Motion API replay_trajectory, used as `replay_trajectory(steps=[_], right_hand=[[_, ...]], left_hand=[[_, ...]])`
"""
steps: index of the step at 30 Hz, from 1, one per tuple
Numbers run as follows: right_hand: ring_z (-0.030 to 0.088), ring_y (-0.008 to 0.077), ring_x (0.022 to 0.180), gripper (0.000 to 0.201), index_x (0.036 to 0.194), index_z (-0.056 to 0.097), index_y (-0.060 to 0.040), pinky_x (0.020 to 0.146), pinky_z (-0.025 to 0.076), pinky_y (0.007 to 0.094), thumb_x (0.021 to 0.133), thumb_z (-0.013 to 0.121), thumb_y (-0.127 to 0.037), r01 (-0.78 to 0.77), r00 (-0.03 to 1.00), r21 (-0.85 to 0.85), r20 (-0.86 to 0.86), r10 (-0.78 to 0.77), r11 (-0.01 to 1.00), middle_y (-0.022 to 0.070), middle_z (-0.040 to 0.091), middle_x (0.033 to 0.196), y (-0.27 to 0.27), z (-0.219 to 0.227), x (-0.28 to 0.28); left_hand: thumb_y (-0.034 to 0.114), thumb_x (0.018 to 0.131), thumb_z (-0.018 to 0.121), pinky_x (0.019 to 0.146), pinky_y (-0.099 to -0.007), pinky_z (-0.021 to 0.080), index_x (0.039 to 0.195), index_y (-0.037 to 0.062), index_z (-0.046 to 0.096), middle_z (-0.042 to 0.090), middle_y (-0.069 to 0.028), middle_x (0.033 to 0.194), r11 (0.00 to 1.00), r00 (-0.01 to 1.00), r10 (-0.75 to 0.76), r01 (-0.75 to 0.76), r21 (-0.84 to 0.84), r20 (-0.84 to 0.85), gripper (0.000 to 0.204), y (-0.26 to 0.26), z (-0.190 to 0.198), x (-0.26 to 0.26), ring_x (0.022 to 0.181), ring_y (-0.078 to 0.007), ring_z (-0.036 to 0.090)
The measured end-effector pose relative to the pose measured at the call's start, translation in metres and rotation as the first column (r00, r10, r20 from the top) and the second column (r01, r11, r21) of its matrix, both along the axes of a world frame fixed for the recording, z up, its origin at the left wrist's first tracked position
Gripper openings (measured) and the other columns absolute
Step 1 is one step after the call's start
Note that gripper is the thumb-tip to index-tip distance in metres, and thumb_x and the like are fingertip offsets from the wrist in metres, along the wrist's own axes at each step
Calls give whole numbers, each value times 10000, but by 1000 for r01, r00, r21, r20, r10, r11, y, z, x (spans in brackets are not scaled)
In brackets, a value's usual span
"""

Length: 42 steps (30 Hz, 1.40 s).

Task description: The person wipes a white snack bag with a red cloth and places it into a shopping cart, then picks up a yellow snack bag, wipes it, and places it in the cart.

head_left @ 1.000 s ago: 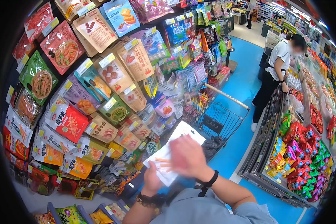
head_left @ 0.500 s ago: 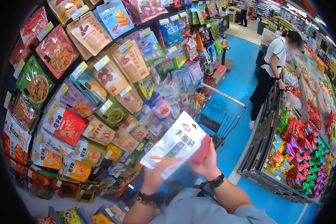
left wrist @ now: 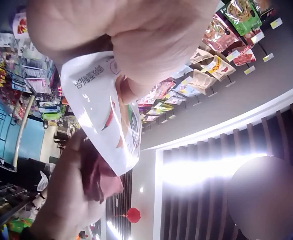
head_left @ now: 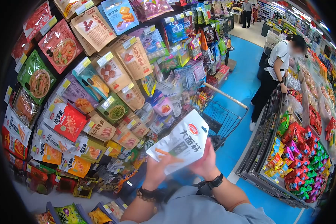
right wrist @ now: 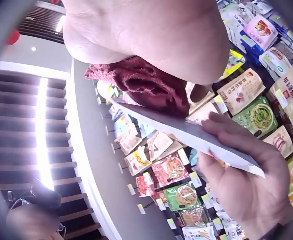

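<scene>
A white snack bag (head_left: 183, 140) with an orange-red logo and dark lettering is held up in front of the person's body. My left hand (head_left: 158, 171) pinches its lower left part, with the thumb across the printed front. A dark red cloth (right wrist: 146, 85) is bunched in my right hand (head_left: 207, 162), at the bag's right edge. In the right wrist view, the cloth lies against one face of the bag, under the palm. The left wrist view shows the cloth beside the bag's far end, partly covered by the right fingers.
A wall rack of hanging snack packets (head_left: 67, 119) fills the left side. Beyond the bag stands a shopping cart (head_left: 222, 117) on the blue aisle floor (head_left: 242, 71). Along the right, a person (head_left: 276, 71) leans over a display bin of wrapped snacks (head_left: 298, 160).
My right hand has moved from across the bag's front to its right edge with the cloth, uncovering the print. The bag has since tilted slightly; my left hand keeps its hold.
</scene>
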State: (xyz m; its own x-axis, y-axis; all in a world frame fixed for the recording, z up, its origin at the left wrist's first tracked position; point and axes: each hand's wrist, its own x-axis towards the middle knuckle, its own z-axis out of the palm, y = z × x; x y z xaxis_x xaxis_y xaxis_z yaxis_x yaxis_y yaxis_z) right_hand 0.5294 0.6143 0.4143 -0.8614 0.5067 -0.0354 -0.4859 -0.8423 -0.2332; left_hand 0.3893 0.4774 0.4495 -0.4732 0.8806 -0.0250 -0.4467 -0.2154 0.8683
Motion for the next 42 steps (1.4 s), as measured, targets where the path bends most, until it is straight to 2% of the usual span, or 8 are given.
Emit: replay_trajectory(steps=[12, 17, 21, 27, 33, 36, 39, 42], right_hand=[[498, 405, 1508, 763, 1662, 414, -54, 1273, 366, 545, 1137, 360, -605, -5, 986, 587, 137, -93, 810, 181, 484, 1671, 11, -17, -9], [500, 408, 1506, 748, 1663, 406, -44, 1271, 372, 541, 1140, 370, -577, -160, 900, -13, -412, 140, 987, 194, 484, 1667, 42, -16, 3], [490, 382, 1521, 747, 1676, 380, -43, 1283, 353, 527, 1138, 381, -561, 53, 927, 199, -374, 26, 979, 172, 486, 1672, 52, 29, 16], [490, 253, 1497, 858, 1694, 411, -113, 1252, 387, 400, 947, 824, -203, 4, 937, 636, 268, -226, 772, 112, 512, 1635, -5, -19, -16], [444, 258, 1535, 990, 1703, 338, -8, 1281, 329, 413, 1035, 600, -691, 117, 940, 743, 131, -315, 659, 132, 447, 1676, -22, 26, -17], [413, 258, 1563, 1145, 1690, 275, 76, 1293, 302, 414, 995, 598, -775, 154, 948, 772, 62, -313, 617, 164, 430, 1684, -15, 35, -18], [322, 255, 1627, 1057, 1727, 238, -6, 1320, 261, 425, 1028, 604, -710, 183, 902, 843, 61, -427, 507, 134, 315, 1780, -4, 26, -19], [301, 248, 1637, 998, 1726, 250, -17, 1326, 245, 421, 1051, 602, -663, 198, 889, 820, 81, -452, 536, 127, 296, 1789, 4, 11, -19]], left_hand=[[51, 1049, 661, 1085, -424, 572, 1553, -19, 439, 623, -150, 1440, 993, 999, -12, 7, -121, -39, 556, 2, -21, -6, 1289, -254, 666], [52, 1050, 669, 1048, -390, 567, 1480, -19, 509, 666, -107, 1354, 992, 991, 9, -26, -123, -137, 465, 1, -15, -9, 1197, -206, 688], [58, 1061, 665, 1090, -407, 556, 1496, -7, 501, 662, -108, 1378, 991, 995, -1, -12, -135, -103, 470, 3, -20, -10, 1239, -220, 678], [80, 1087, 645, 1068, -397, 556, 1531, 24, 452, 603, -107, 1442, 988, 991, 124, -128, -87, -54, 488, 31, 1, 12, 1286, -206, 633], [134, 1128, 588, 1070, -375, 522, 1612, 31, 379, 508, -94, 1510, 844, 738, 374, -522, -124, -562, 537, 54, -2, 25, 1314, -172, 556], [227, 1146, 557, 1068, -359, 514, 1652, 55, 349, 510, -100, 1498, 929, 490, 154, -367, -43, -858, 573, 48, -15, 7, 1266, -171, 569], [481, 954, 808, 1304, -453, 294, 1719, -18, 147, 271, -205, 1756, 998, 996, -44, 49, 50, -82, 1127, 40, -7, 23, 1624, -315, 287], [674, 744, 923, 1337, -504, 185, 1719, -50, -57, 70, -256, 1803, 974, 789, -114, 209, 88, -604, 1560, 40, 10, 25, 1669, -365, 144]])
